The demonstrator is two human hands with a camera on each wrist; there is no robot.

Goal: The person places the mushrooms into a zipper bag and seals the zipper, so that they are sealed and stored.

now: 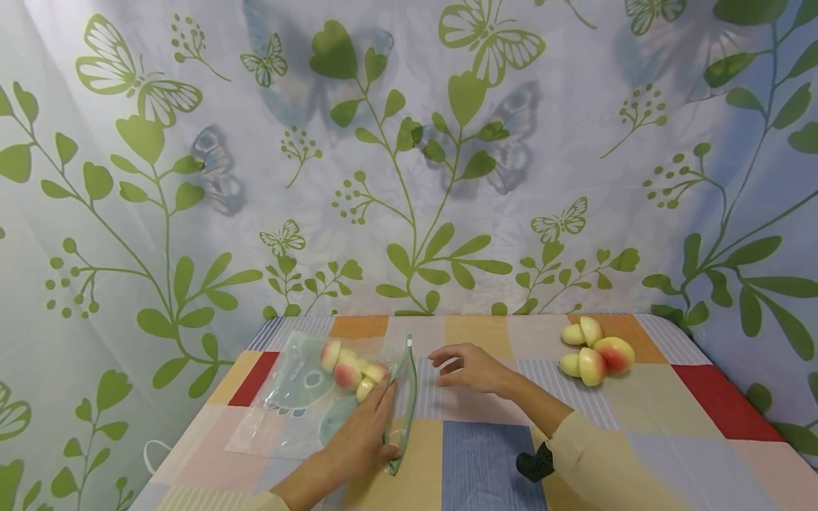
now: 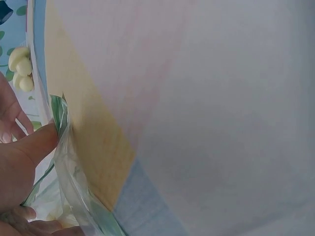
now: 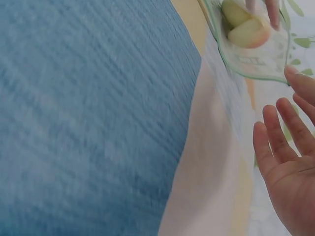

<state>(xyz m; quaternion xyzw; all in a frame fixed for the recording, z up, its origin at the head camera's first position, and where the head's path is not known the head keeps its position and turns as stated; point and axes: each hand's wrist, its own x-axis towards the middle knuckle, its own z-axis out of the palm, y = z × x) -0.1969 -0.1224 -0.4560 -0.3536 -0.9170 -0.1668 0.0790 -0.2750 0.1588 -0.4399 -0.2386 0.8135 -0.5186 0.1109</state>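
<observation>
A clear zip bag [image 1: 281, 419] with a green zip edge [image 1: 412, 397] and a printed cartoon lies flat on the left of the table. Inside it are several yellow, red-blushed mushroom-shaped pieces [image 1: 348, 372]. My left hand [image 1: 361, 433] is at the bag's mouth, thumb spread away from the fingers. In the left wrist view the thumb [image 2: 44, 140] presses the green edge outward, and the mouth gapes. To the right of the mouth, apart from it, my right hand [image 1: 473, 367] hovers with nothing in it, fingers loosely bent. The right wrist view shows its palm [image 3: 300, 187].
Three more mushroom-shaped pieces [image 1: 591, 365] sit clustered at the back right of the table. A patchwork cloth [image 1: 486, 461] covers the tabletop. Behind it hangs a leaf-and-butterfly curtain [image 1: 409, 177]. A black perforated piece [image 1: 535, 463] shows beside the right sleeve.
</observation>
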